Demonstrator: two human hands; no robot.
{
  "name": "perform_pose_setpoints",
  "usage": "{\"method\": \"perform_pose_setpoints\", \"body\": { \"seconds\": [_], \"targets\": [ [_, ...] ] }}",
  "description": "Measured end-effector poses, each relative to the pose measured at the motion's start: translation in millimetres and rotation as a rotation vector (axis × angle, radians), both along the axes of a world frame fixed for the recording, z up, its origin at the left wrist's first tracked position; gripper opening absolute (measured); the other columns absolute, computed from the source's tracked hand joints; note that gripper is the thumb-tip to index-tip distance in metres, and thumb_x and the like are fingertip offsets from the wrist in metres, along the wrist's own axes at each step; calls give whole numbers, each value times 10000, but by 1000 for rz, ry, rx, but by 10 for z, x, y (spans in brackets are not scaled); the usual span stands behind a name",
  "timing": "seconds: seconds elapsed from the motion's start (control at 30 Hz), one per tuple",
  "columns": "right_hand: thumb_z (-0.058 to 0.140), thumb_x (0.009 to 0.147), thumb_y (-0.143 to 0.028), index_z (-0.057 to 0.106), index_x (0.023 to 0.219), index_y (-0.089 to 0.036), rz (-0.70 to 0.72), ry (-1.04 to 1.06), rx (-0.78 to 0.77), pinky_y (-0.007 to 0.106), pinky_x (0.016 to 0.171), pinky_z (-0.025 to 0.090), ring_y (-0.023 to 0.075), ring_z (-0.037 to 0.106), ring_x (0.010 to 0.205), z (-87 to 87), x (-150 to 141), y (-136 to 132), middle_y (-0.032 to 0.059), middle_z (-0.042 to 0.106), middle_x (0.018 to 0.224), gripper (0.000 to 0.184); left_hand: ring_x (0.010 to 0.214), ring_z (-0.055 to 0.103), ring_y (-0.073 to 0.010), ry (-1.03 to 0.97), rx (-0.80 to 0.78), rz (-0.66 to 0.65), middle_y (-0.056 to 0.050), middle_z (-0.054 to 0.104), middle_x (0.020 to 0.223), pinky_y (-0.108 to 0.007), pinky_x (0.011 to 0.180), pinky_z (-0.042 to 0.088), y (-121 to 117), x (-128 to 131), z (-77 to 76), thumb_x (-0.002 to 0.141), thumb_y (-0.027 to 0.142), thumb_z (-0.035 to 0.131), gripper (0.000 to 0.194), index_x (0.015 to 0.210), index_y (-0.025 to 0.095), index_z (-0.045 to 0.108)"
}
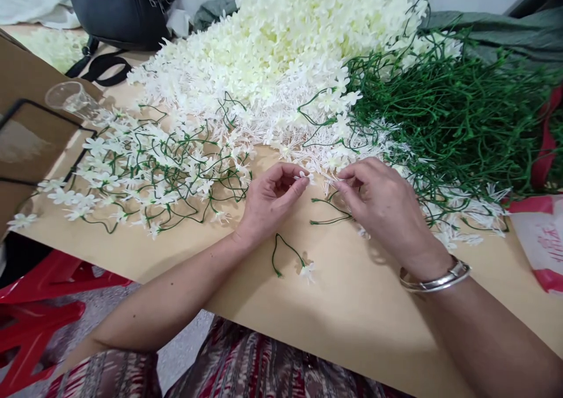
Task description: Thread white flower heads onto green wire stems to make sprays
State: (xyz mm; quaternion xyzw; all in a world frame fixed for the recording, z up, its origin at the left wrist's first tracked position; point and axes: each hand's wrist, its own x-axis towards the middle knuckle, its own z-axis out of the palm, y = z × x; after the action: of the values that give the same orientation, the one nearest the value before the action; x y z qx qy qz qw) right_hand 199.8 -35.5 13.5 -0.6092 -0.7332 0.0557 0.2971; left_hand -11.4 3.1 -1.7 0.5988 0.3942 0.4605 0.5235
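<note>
Patterned cloth point(255, 366) is seen closest, at the bottom of the frame. Near the middle, a small white piece point(310, 179) is pinched by the thumb and finger of the left hand point(273, 201). By the right hand point(382, 201), a thin white strand point(331, 177) is pinched at the fingertips. It is held nearly level, its long way pointed side to side, toward the left hand. The white piece is found just left of the right fingers, but the left hand is nearer. Whether the two are joined cannot be told. Below, a flower on a bent green stem point(307, 270) is laid on the table point(360, 310), nearer to the left hand. Farther out, stemmed flowers point(165, 175) are spread at the left. White petals point(303, 40) are heaped at the top middle, and green stems point(457, 105) are piled at the upper right, nearer to the right hand.
</note>
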Motion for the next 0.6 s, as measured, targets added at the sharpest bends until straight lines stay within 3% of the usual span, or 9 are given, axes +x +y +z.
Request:
{"method": "perform_pose_setpoints", "body": {
  "seconds": [0.13, 0.3, 0.37, 0.5, 0.6],
  "targets": [
    [591, 987, -202, 696, 887, -230, 23, -94, -2, 455, 793, 523, 289, 657, 863, -102, -29, 19, 96, 686, 920, 148, 725, 635, -104, -31, 0, -12, 1, 705, 809, -222, 703, 534, -4, 8, 15, 901, 339, 826, 174, 965, 200, 743],
    [647, 960, -185, 691, 908, -253, 34, 181, 195, 510, 949, 573, 303, 732, 1033, -27, -43, 9, 93, 759, 1045, 96, 710, 665, -97, -57, -40, 18, -4, 732, 818, -212, 693, 550, 0, 38, -30, 903, 373, 818, 191, 941, 195, 760],
    [663, 941, -180, 679, 893, -259, 34, 248, 247, 489, 937, 593, 283, 758, 1008, 17, -57, -1, 70, 789, 1024, 94, 703, 676, -95, -47, -54, 28, -2, 738, 806, -206, 688, 551, -2, 43, -42, 907, 381, 812, 200, 949, 192, 765],
    [650, 944, -164, 692, 891, -269, 33, 287, 194, 395, 819, 598, 231, 754, 864, 80, -122, -45, 25, 780, 884, 125, 721, 707, -112, -3, -59, 37, -7, 755, 801, -219, 698, 566, -14, 34, -48, 911, 399, 812, 238, 1022, 192, 782],
    [667, 944, -175, 727, 946, -268, 10, 391, 78, 376, 798, 594, 218, 740, 845, 118, -198, -92, 22, 776, 889, 110, 733, 721, -116, 12, -58, 48, -15, 770, 818, -223, 711, 575, -19, 30, -56, 910, 393, 814, 243, 1042, 191, 785]
  ]
}}
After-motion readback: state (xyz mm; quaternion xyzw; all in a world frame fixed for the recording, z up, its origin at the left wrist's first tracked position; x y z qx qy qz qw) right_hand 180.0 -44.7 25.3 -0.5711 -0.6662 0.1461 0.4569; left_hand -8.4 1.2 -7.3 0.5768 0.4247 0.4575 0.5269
